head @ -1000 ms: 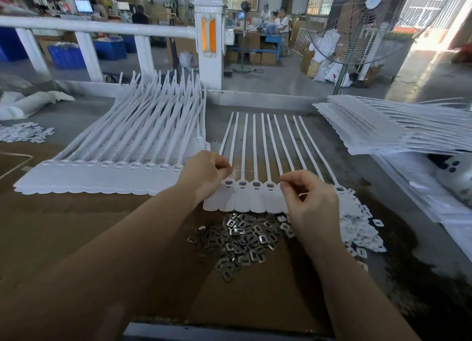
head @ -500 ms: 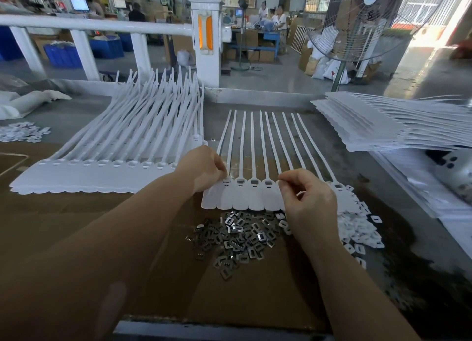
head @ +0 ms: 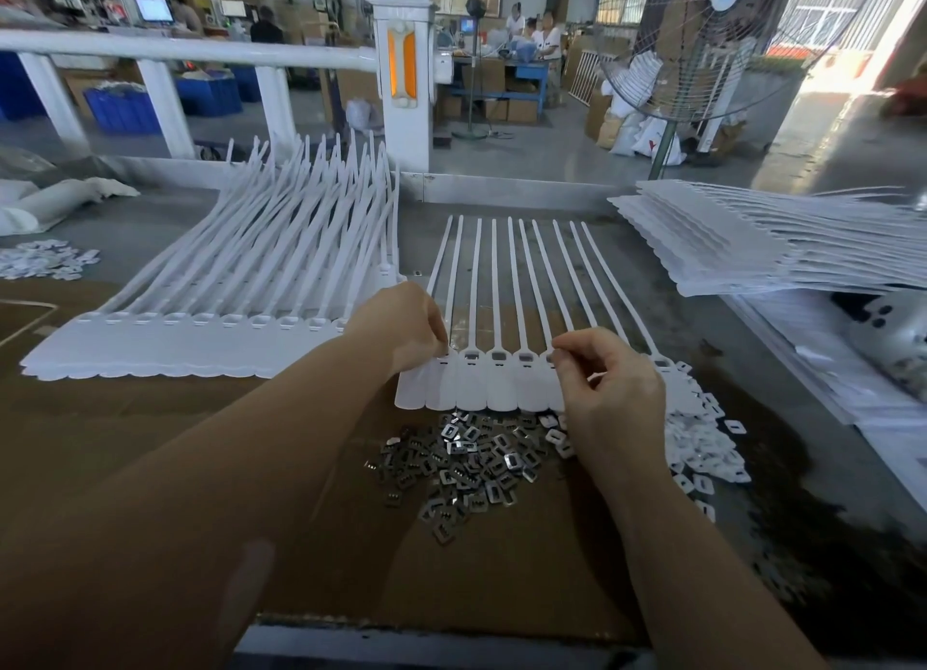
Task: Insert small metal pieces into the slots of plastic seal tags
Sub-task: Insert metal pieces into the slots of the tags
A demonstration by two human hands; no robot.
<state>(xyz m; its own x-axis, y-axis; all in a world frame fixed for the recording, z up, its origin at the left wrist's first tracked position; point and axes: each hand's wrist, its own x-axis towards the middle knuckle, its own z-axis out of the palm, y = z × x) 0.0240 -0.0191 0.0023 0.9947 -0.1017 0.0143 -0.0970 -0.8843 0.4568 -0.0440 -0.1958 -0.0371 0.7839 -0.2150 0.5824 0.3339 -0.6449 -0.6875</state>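
**benchwatcher:** Grip check first: right hand point(head: 609, 398) has thumb and forefinger pinched together right over a slot near the right-middle of the strip of seal tags point(head: 481, 383). I reckon there's a metal piece in that pinch, but it's too small to actually see, so can't swear to it. Left hand point(head: 401, 326) is curled, fingertips pinching the head of the leftmost tag to hold the strip down on the worktop point(head: 150, 444).

**tagline_tom:** So mid-insert then? Where's the supply?

**benchwatcher:** Looks like it. The pile of metal pieces point(head: 466, 461) sits just in front of the strip, right under the right wrist. Several slots to the left of the right hand look dark, maybe filled already, hard to tell. Next move, I'd guess: seat the piece square in the slot and press it flush, then reach down to the pile for another. Fiddly bit is orientation; a tilted piece would probably jam.

**tagline_tom:** Anything changed from a second back?

**benchwatcher:** Barely. Both hands are on the same spots of the strip as a second ago, and the pinch looks the same. The view has dipped a touch, nothing else. Stack of tags on the left point(head: 200, 328) and stack on the right point(head: 752, 243) untouched, same for the white plastic bits point(head: 702, 449) beside the pile.
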